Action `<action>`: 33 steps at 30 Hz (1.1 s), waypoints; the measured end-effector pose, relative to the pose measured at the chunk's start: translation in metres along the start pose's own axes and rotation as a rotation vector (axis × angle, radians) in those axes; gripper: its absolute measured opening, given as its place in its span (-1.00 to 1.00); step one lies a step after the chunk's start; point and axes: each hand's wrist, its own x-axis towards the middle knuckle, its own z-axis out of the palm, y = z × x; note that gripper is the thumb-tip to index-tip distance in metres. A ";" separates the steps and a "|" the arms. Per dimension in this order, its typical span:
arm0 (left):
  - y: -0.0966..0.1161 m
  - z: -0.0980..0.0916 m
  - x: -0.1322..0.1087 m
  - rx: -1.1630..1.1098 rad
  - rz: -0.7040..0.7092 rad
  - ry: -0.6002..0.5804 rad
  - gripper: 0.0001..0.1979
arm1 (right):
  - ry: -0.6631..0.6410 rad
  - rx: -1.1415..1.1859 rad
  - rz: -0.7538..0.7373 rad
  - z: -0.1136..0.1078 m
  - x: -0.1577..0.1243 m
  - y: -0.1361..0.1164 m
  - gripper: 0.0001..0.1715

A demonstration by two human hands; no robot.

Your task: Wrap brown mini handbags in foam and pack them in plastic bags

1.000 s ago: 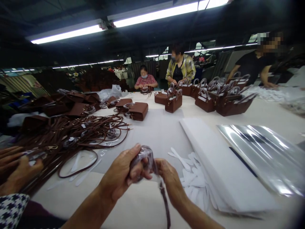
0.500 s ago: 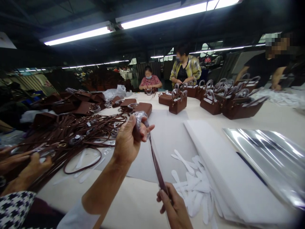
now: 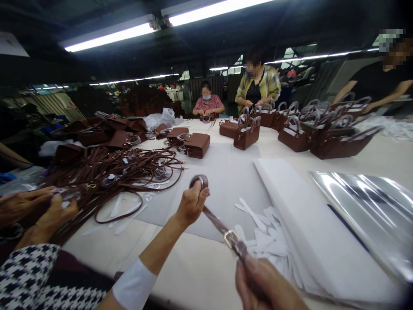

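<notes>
My left hand [image 3: 191,206] is closed around the coiled part of a brown strap [image 3: 215,221] wrapped in clear plastic film, over the grey sheet. From the coil the strap runs taut down to my right hand [image 3: 263,280], whose fingers pinch it just below a gold buckle [image 3: 231,239]. White paddle-shaped strips [image 3: 270,241] lie in a loose heap on the table beyond my right hand. To the left of my left hand spreads a tangled pile of brown straps [image 3: 129,170] with gold clasps.
Brown handbags [image 3: 197,145] stand at the centre back, and more handbags [image 3: 295,135] at the right. A stack of white foam sheets [image 3: 309,224] and shiny silver film [image 3: 364,206] lie on the right. A co-worker's hands [image 3: 48,211] handle straps at the left. Other people stand behind.
My left hand has turned over and moved down, with the strap now coiled in it. My right hand has moved down and right, and a buckle has come into view.
</notes>
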 end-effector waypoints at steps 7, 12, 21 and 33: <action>0.019 0.012 -0.072 -0.012 0.134 -0.249 -0.70 | -0.087 0.501 0.029 -0.065 0.010 -0.048 -0.52; 0.064 -0.027 -0.080 -0.624 -0.352 -0.612 -0.56 | 0.048 -0.062 0.011 -0.088 0.045 -0.027 -0.65; 0.068 -0.049 -0.022 -1.472 -0.910 0.239 -0.50 | 0.093 -0.180 -0.025 -0.001 0.050 0.060 -0.32; 0.042 -0.008 0.002 -1.508 -0.686 0.384 -0.60 | 0.462 -0.896 -0.357 -0.011 0.045 0.101 -0.58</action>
